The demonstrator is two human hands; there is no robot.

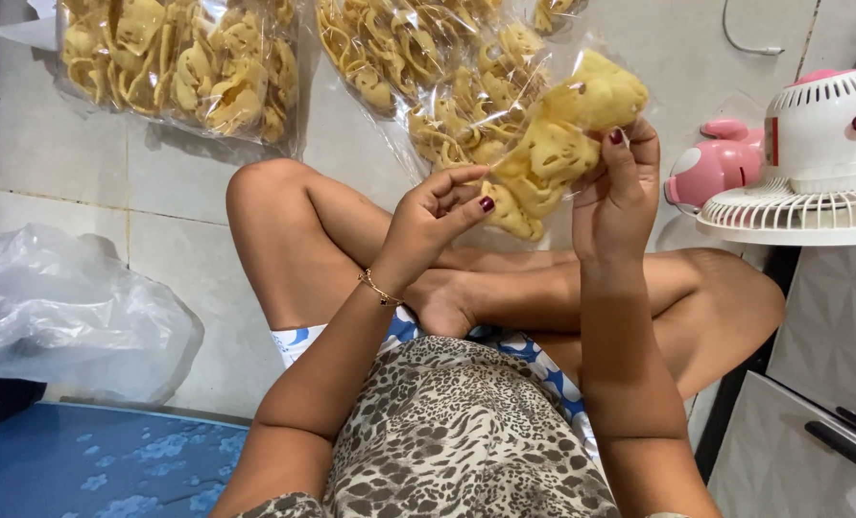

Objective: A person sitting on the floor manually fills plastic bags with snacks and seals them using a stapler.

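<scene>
Both hands work on one small clear bag of yellow crackers [553,153], raised over the person's crossed legs. Right hand [615,197] has a closed grip on the bag: its fingers wrap the near side, the thumb presses against the plastic, and the crackers bulge above the fingertips. Left hand [428,225] sits just beside the bag's lower left edge with the fingers curled and the thumb and forefinger drawn close together; whether they actually pinch the plastic cannot be told from this view. A thin gold bracelet [380,288] circles the left wrist.

Behind the held bag, on the pale tiled floor [83,163], lie more filled bags of the same crackers: a large packet [183,62] at the upper left and another pile [399,58] beside it, touching or nearly touching the held bag. A crumpled heap of empty clear plastic [63,312] rests on the floor at the left, near a blue mat [92,465]. At the right stands a small white and pink fan [812,158], well apart from the hands, next to a white cabinet [821,384] with a dark handle.
</scene>
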